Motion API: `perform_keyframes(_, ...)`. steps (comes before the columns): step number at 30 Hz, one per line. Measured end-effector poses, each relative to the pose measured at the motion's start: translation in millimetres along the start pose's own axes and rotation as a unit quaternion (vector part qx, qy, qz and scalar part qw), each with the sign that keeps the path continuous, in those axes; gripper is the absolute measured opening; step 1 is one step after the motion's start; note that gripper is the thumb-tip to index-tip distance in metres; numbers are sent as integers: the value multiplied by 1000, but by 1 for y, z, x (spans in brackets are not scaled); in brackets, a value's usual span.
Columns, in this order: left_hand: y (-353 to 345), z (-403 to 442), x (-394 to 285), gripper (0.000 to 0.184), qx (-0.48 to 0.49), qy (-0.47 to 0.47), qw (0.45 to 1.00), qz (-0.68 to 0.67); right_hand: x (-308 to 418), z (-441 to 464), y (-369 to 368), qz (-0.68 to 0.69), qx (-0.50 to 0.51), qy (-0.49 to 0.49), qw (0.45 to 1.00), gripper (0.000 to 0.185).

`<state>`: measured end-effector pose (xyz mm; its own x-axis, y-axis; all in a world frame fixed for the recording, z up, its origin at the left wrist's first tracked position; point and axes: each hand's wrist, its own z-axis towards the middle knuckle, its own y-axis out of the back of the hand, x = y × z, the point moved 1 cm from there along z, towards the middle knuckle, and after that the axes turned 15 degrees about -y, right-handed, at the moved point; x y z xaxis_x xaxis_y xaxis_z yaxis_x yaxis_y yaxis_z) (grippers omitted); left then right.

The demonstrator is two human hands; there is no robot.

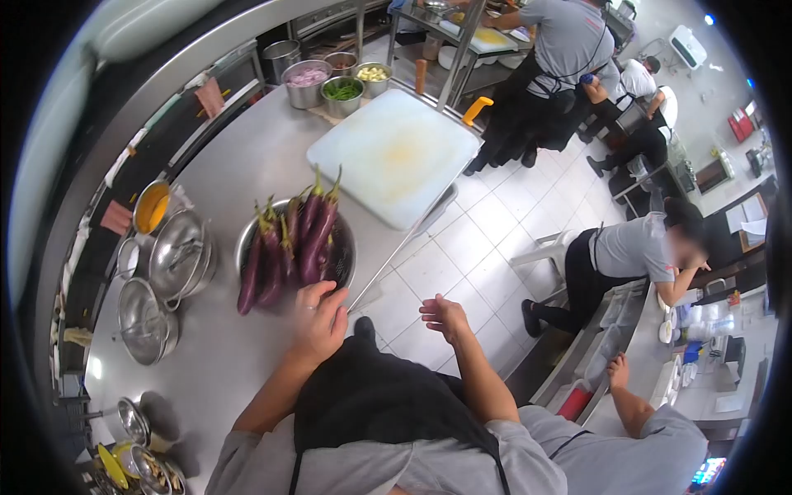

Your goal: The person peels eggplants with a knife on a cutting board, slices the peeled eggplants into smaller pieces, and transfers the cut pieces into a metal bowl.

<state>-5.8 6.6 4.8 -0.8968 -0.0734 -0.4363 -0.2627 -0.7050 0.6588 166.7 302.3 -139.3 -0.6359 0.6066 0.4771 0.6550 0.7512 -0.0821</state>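
Observation:
Several purple eggplants (318, 235) with green stems lie in a round metal bowl (353, 268) on the steel counter. My left hand (322, 320) hovers just by the bowl's near edge, slightly blurred. Its fingers are loosely bent and apart, with nothing in them. Whether a fingertip touches the bowl, I cannot tell. Over the tiled floor, right of the counter's edge, my right hand (445, 317) is raised with its fingers apart and holds nothing. Beyond the bowl lies a white cutting board (392, 157) with a yellowish stain in its middle.
Metal pots of chopped onion (307, 81), green vegetable pieces (341, 92) and pale yellow pieces (374, 76) stand behind the board. A yellow handle (477, 110) projects by its corner. Strainers (147, 326) sit at left. One person (627, 421) is close on my right; others work farther off.

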Motion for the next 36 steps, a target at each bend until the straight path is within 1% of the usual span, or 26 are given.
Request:
perform_keyframes(2, 0, 7, -20, 44, 8, -35, 999, 33, -9, -4, 23, 17, -22, -10, 1000, 43)
perform_keyframes(3, -14, 63, 12, 45, 20, -45, 996, 75, 61, 20, 22, 19, -41, 37, 998, 38)
perform_keyframes(5, -23, 104, 13, 48, 50, -54, 986, 149, 125, 23, 27, -24, -54, 114, 992, 29)
perform_keyframes(6, -29, 109, 13, 50, 107, -10, 980, 167, 148, 31, 26, -59, -60, 152, 985, 25)
perform_keyframes(8, -49, 103, 35, 48, 118, 36, 976, 178, 194, 46, 17, -107, -78, 208, 969, 23)
perform_keyframes(9, -57, 107, 44, 50, 137, 52, 972, 186, 226, 66, 14, -217, -118, 339, 908, 26)
perform_keyframes(10, -62, 115, 38, 45, 159, 73, 965, 193, 257, 83, 12, -304, -186, 462, 812, 30)
perform_keyframes(11, -79, 110, 54, 49, 131, 36, 975, 176, 298, 67, 3, -336, -206, 445, 804, 30)
perform_keyframes(13, -91, 103, 69, 58, 141, 79, 970, 182, 359, 75, -15, -387, -213, 498, 746, 29)
perform_keyframes(14, -92, 112, 65, 57, 121, 95, 975, 162, 392, 62, -16, -472, -221, 496, 695, 27)
perform_keyframes(16, -92, 110, 88, 70, 132, 131, 958, 220, 450, 67, -27, -582, -237, 514, 584, 34)
perform_keyframes(18, -94, 118, 93, 71, 132, 172, 946, 241, 489, 111, -22, -642, -380, 513, 425, 37)
perform_keyframes(19, -89, 123, 101, 71, 130, 191, 939, 255, 505, 127, -26, -654, -441, 511, 341, 39)
perform_keyframes(23, -88, 124, 99, 69, 108, 211, 932, 273, 552, 140, -6, -840, -338, 358, 229, 41)
perform_keyframes(24, -89, 122, 99, 63, 121, 217, 916, 315, 559, 179, -10, -865, -368, 299, 164, 38)
perform_keyframes(25, -91, 116, 100, 56, 101, 226, 919, 307, 562, 241, -12, -897, -399, 191, 24, 37)
perform_keyframes(26, -95, 123, 90, 50, 77, 245, 917, 305, 566, 241, -3, -912, -353, 190, 88, 35)
perform_keyframes(27, -99, 139, 75, 49, 68, 253, 905, 334, 563, 233, 10, -884, -352, 260, 162, 33)
perform_keyframes(28, -100, 156, 60, 50, 45, 226, 905, 359, 556, 211, 23, -838, -381, 341, 192, 31)
perform_keyframes(29, -101, 156, 61, 51, 25, 206, 897, 390, 572, 201, 19, -855, -340, 257, 295, 31)
perform_keyframes(30, -99, 168, 54, 53, -9, 217, 882, 418, 587, 190, 22, -859, -290, 259, 334, 27)
perform_keyframes(31, -95, 174, 59, 60, -26, 221, 866, 448, 595, 177, 30, -854, -287, 268, 340, 24)
perform_keyframes(32, -88, 180, 60, 63, -37, 243, 843, 479, 602, 167, 42, -830, -281, 329, 353, 22)
perform_keyframes(34, -74, 177, 62, 68, -53, 272, 811, 515, 605, 122, 61, -800, -314, 391, 328, 16)
perform_keyframes(35, -67, 172, 66, 70, -63, 291, 798, 525, 608, 77, 63, -818, -318, 378, 293, 15)
perform_keyframes(36, -65, 168, 71, 70, -65, 315, 801, 504, 616, 72, 90, -805, -325, 401, 292, 14)
